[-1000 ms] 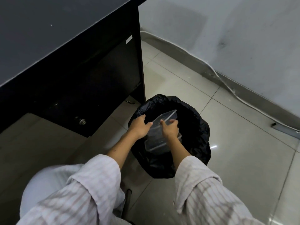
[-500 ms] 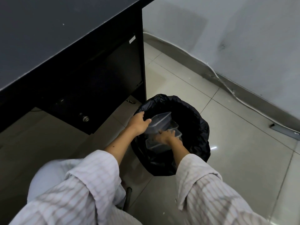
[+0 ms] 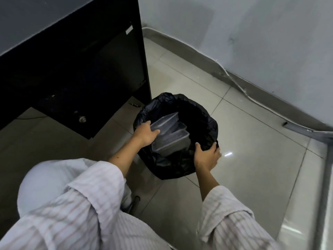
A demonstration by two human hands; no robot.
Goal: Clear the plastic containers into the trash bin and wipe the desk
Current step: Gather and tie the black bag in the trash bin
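With the left hand (image 3: 146, 132) gripping the clear plastic containers (image 3: 169, 134) inside the black-lined trash bin (image 3: 207, 127) at frame centre and the right hand (image 3: 206, 156) clasping its rim, I'd steady the bin, then let the stack drop.

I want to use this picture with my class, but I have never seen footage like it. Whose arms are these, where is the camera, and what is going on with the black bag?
The camera sits on a person's head, looking down, so the arms are the wearer's own. On the tiled floor beside a dark desk stands a trash bin lined with a black bag. Clear plastic containers lie stacked inside. The left hand grips the top container; the right hand holds the bin's rim.
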